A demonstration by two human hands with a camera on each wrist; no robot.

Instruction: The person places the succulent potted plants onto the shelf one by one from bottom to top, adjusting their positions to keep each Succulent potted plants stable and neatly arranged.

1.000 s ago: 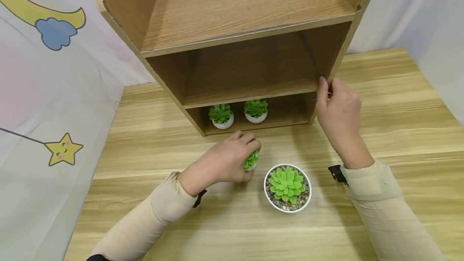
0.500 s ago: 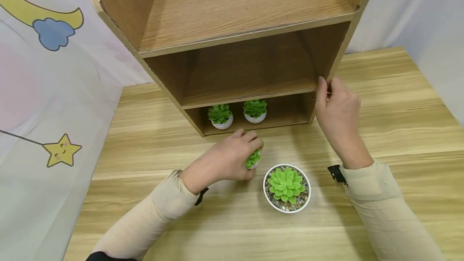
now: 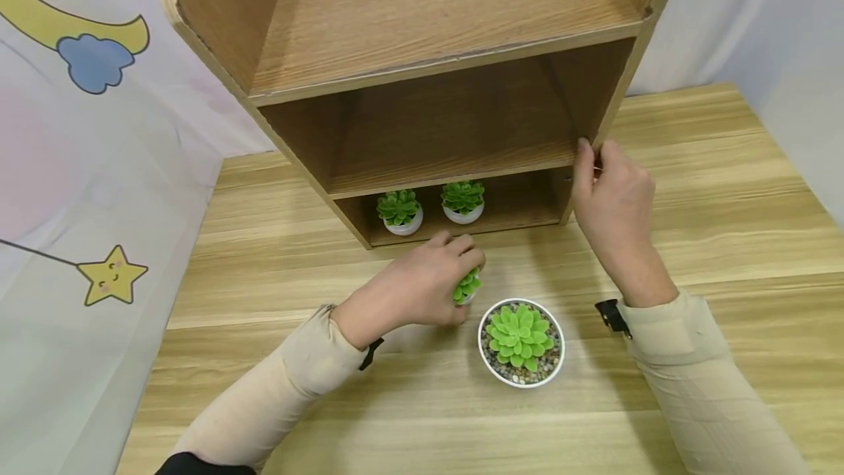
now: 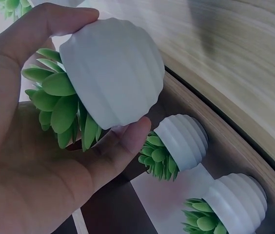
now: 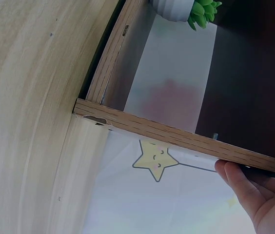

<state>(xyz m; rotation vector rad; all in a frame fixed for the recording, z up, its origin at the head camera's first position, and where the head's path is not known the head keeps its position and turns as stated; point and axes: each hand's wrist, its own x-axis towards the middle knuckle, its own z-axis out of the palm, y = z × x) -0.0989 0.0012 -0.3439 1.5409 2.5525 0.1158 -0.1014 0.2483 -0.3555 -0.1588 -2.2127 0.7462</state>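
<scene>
In the head view my left hand (image 3: 422,284) grips a small potted succulent (image 3: 467,288) in front of the wooden shelf unit (image 3: 455,68). The left wrist view shows its ribbed white pot (image 4: 115,73) between thumb and fingers, green leaves toward the palm. My right hand (image 3: 616,204) holds the shelf's right side panel, the thumb at its front edge and the fingers on the outer face. Two similar succulents stand in the bottom compartment, one on the left (image 3: 401,212) and another near the middle (image 3: 463,201).
A larger succulent in a white bowl of pebbles (image 3: 521,343) stands on the wooden table (image 3: 422,431), just right of and nearer than my left hand. Cloth backdrops (image 3: 53,204) with a moon, cloud and star hang to the left and behind the shelf.
My left hand has shifted slightly right and toward the shelf with the small potted succulent. The right hand keeps its hold on the shelf's side panel.
</scene>
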